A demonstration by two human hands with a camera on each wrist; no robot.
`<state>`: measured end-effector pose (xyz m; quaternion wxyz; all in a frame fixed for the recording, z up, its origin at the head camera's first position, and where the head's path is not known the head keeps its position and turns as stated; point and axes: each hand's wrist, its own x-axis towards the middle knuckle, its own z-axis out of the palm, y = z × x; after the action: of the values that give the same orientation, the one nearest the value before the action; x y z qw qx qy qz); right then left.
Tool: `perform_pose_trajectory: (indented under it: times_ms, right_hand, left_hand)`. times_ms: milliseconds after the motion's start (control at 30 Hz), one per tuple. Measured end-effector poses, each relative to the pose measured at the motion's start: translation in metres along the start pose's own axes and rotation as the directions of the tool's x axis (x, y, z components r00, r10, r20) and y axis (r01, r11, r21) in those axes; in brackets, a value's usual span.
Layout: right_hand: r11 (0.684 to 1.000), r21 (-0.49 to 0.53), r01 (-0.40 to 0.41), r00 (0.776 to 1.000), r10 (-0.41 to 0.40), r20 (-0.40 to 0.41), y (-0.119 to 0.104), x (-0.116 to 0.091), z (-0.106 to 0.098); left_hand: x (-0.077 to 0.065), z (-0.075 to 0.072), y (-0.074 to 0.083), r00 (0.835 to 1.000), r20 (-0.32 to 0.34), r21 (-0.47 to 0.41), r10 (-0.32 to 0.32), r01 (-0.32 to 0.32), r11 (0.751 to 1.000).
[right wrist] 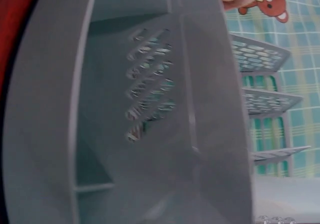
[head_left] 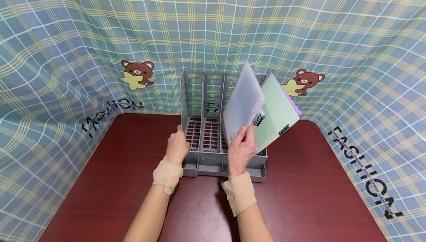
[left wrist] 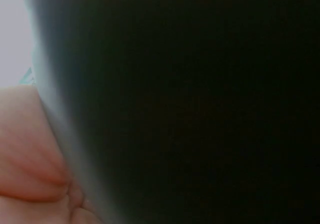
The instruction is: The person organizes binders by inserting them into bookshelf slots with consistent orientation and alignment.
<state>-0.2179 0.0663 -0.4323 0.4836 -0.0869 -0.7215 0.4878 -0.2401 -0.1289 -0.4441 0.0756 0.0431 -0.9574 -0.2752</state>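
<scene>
A grey desk file organizer with upright dividers stands on the table. At its left side wall my left hand grips the edge, fingers curled. My right hand pinches the lower corner of a translucent loose-leaf notebook, thumb on its near face. This notebook is tilted over the organizer's right half. Behind it, a pale green notebook with a black binding leans to the right in the rightmost section. A purple notebook shows along the green one's edge. Darkness fills most of the left wrist view.
Shallow trays run along the organizer's front. A dark red table lies beneath it. Plaid cloth with printed bears hangs on three sides, close behind the organizer. A small black object is beside my right wrist.
</scene>
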Motion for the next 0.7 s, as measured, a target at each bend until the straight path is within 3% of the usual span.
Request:
perform_pose_trajectory:
  times_ms: [333, 500, 700]
  right_hand:
    - [0.996, -0.034, -0.085, 0.994, 0.087, 0.068, 0.019, -0.012, 0.016]
    - [0.995, -0.057, -0.087, 0.990, 0.092, 0.104, 0.019, -0.011, 0.015]
    - [0.984, -0.140, -0.109, 0.980, 0.130, 0.152, 0.016, -0.009, 0.009]
  left_hand:
    - [0.000, -0.001, 0.000, 1.000, 0.005, 0.001, -0.003, 0.003, 1.000]
    - [0.000, -0.002, 0.001, 1.000, -0.018, 0.002, -0.009, 0.009, 1.000]
    - [-0.001, -0.001, 0.000, 1.000, 0.013, 0.004, -0.012, 0.012, 1.000]
